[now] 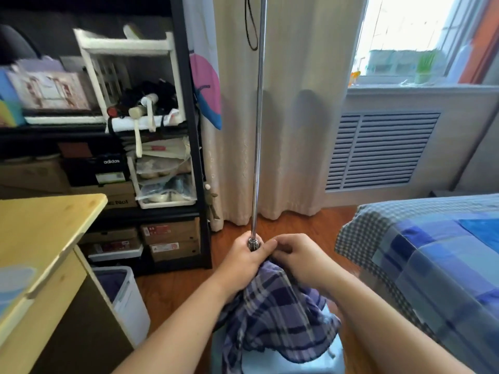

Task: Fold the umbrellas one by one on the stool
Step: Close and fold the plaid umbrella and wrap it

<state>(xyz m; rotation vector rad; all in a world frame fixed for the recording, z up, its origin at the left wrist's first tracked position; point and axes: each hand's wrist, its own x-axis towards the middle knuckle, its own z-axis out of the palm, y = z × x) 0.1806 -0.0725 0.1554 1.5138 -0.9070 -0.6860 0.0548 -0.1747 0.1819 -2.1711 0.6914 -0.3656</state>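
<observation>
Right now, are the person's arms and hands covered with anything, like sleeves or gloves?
No. Both forearms are bare as far as the picture shows: no sleeves in view. The left hand and right hand wear no gloves, and no rings, watch or bracelet show.

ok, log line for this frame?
step: collapsing plaid umbrella | left hand: grips runner at shaft | right hand: pinches canopy top | shaft: extended, upright | umbrella on stool

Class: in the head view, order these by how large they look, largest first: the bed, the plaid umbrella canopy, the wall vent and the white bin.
1. Bed
2. Canopy and vent: look alike, and the canopy is nearer the camera, so unranked
3. Bin
</observation>
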